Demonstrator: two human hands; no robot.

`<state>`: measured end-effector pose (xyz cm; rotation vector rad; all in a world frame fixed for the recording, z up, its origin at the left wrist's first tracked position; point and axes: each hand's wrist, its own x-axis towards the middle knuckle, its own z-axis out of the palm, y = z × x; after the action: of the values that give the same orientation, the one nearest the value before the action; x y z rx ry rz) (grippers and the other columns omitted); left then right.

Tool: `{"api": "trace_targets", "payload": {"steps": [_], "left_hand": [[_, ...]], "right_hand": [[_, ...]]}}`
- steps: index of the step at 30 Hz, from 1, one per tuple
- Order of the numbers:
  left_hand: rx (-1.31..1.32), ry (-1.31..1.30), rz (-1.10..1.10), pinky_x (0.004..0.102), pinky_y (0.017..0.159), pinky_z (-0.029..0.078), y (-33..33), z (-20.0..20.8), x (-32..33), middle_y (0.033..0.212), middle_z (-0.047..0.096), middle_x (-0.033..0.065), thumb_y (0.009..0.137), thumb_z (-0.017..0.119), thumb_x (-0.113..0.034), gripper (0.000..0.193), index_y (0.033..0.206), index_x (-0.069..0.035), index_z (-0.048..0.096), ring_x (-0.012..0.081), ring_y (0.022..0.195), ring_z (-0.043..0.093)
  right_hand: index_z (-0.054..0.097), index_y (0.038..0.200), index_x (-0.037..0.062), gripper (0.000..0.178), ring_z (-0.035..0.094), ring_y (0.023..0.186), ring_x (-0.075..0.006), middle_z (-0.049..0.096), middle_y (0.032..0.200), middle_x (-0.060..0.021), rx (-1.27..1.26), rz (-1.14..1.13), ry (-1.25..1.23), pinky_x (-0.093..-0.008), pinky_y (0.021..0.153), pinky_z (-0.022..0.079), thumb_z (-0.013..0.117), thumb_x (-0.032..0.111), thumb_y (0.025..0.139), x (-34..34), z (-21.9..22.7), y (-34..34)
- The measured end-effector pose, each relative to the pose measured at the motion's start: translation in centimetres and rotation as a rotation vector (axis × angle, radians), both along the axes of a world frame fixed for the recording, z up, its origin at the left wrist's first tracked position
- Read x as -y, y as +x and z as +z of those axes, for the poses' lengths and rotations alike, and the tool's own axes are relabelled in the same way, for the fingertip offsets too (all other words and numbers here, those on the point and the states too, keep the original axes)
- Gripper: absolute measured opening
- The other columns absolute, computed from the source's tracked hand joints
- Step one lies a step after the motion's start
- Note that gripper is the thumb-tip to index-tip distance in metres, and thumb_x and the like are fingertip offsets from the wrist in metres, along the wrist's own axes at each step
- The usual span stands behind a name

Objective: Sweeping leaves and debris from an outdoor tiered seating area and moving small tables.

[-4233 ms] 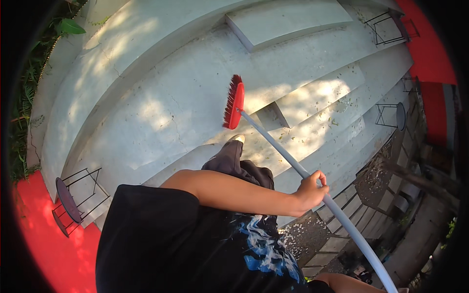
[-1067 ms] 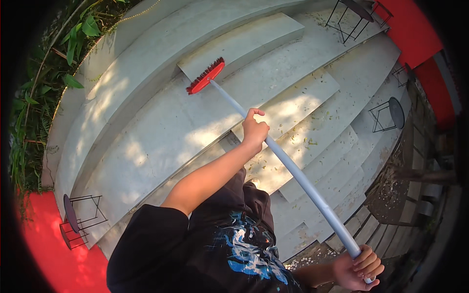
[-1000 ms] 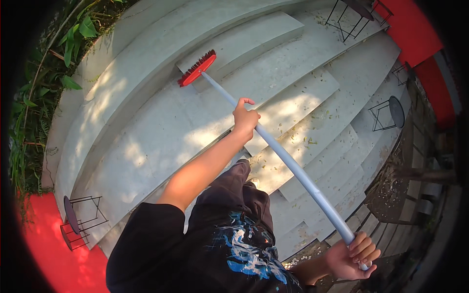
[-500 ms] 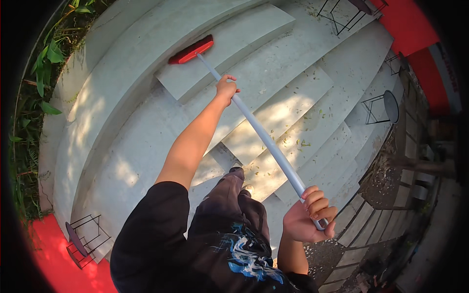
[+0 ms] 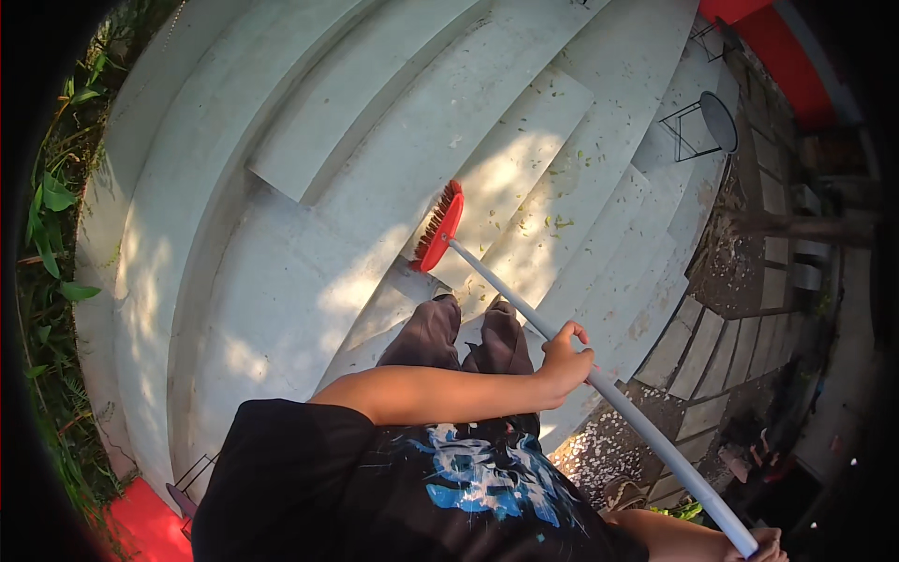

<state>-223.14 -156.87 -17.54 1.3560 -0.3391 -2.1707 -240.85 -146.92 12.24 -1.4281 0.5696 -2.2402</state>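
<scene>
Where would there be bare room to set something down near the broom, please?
The widest bare-looking patch is the pale floor between the curved ledge and the broom. The raised block beyond it also looks free. Crowded spots: right of the broom, where leaves litter the steps, and where the left hand and right hand hold the handle.

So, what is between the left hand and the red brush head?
The head view shows the grey handle between the left hand and the brush head, over pale steps.
</scene>
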Motion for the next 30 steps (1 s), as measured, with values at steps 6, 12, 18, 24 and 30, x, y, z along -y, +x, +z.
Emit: {"api": "trace_targets", "payload": {"steps": [6,12,18,24,30], "left_hand": [[0.280,-0.295,0.112,0.0245,0.036,0.030,2.0,-5.0,6.6,0.066,0.050,0.0091,0.076,0.047,0.002,0.024,0.093,-0.011,0.036,0.0134,0.047,0.046],[0.556,-0.123,0.222,0.0304,0.041,0.033,7.4,-15.2,22.9,0.081,0.044,0.0120,0.069,0.043,0.003,0.027,0.092,-0.011,0.044,0.0150,0.058,0.044],[0.409,-0.234,0.169,0.0277,0.039,0.029,0.2,-15.4,27.8,0.066,0.045,0.0067,0.068,0.042,0.002,0.025,0.089,-0.010,0.045,0.0143,0.052,0.041],[0.295,-0.171,0.180,0.0277,0.039,0.031,-17.0,-10.4,19.0,0.061,0.045,0.0037,0.069,0.046,0.002,0.019,0.085,-0.008,0.044,0.0119,0.048,0.041],[0.278,-0.056,0.124,0.0277,0.040,0.029,-20.1,-3.1,11.1,0.055,0.042,0.0012,0.073,0.049,0.000,0.017,0.085,-0.008,0.040,0.0097,0.047,0.041]], "right_hand": [[0.036,0.062,0.0112,0.019,0.032,0.033,-0.0081,0.036,0.044,0.0026,0.345,0.063,0.109,-0.0232,0.061,0.034,0.053,0.018,0.065,3.1,-7.0,-5.9],[0.032,0.065,0.0110,0.032,0.028,0.039,-0.0107,0.031,0.048,-0.0001,0.370,0.042,0.263,-0.0257,0.044,0.027,0.034,0.035,0.087,17.4,-19.2,-0.3],[0.031,0.061,0.0122,0.034,0.026,0.040,-0.0105,0.029,0.045,0.0009,0.240,0.049,0.313,-0.0258,0.046,0.026,0.035,0.035,0.087,17.0,-18.6,-3.8],[0.034,0.055,0.0131,0.029,0.025,0.035,-0.0078,0.031,0.042,0.0024,0.234,0.002,0.276,-0.0219,0.044,0.024,0.049,0.022,0.079,14.5,-9.1,-18.2],[0.041,0.061,0.0096,0.033,0.033,0.032,-0.0042,0.033,0.041,0.0064,0.150,0.207,0.143,-0.0185,0.035,0.035,0.039,0.033,0.085,16.1,-3.7,-25.3]]}}
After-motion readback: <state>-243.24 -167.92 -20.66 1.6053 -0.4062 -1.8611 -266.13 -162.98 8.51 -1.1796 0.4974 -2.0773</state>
